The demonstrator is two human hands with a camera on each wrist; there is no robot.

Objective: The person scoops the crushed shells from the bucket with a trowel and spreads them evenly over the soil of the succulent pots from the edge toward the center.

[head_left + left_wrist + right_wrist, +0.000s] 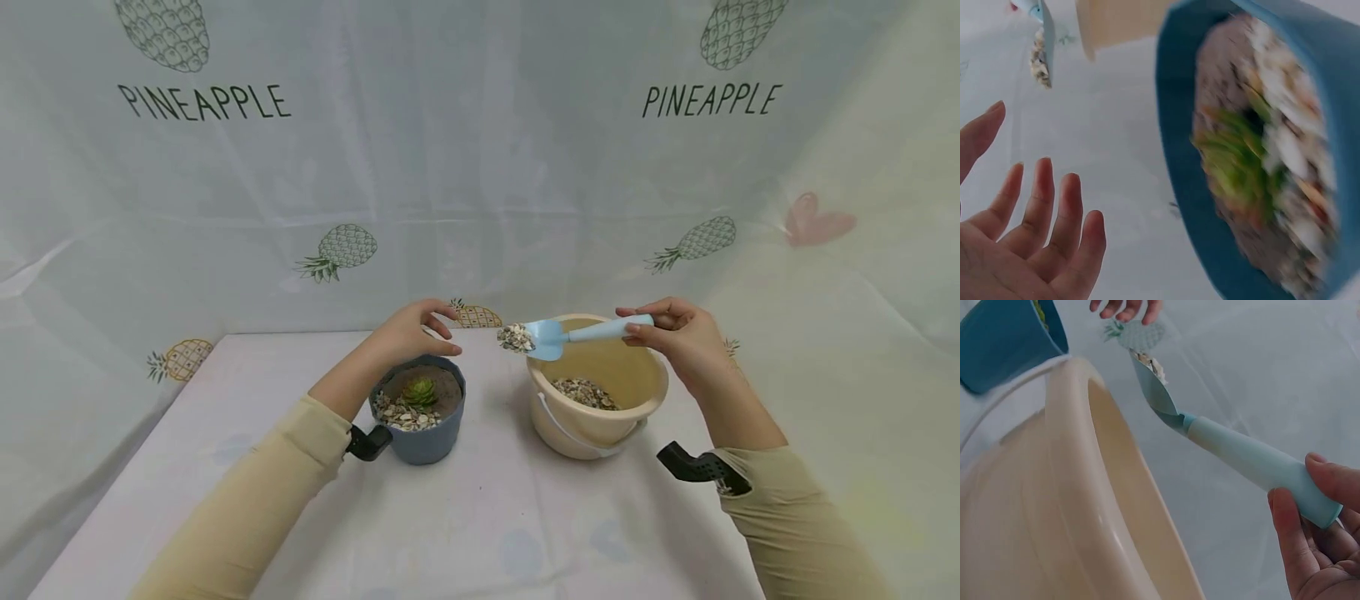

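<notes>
My right hand (pixel 678 333) pinches the end of a light blue trowel (pixel 600 332) between thumb and fingers. Small pale stones (pixel 516 337) are heaped on its blade, which sticks out past the left rim of a cream bucket (pixel 581 425). More stones (pixel 587 393) lie inside that bucket. Above the back of a blue-grey pot (pixel 427 443), my left hand (pixel 412 332) hovers with fingers loosely bent and holds nothing. A green succulent (pixel 420 392) grows in the pot's soil, and stones (pixel 1297 144) cover the soil on one side of it.
A pale cloth (pixel 480 517) covers the table under pot and bucket. The bucket's white handle (pixel 566 429) hangs down its front. Behind stands a curtain (pixel 480 167) printed with pineapples. A black wrist camera (pixel 369 442) sits close to the pot's left side.
</notes>
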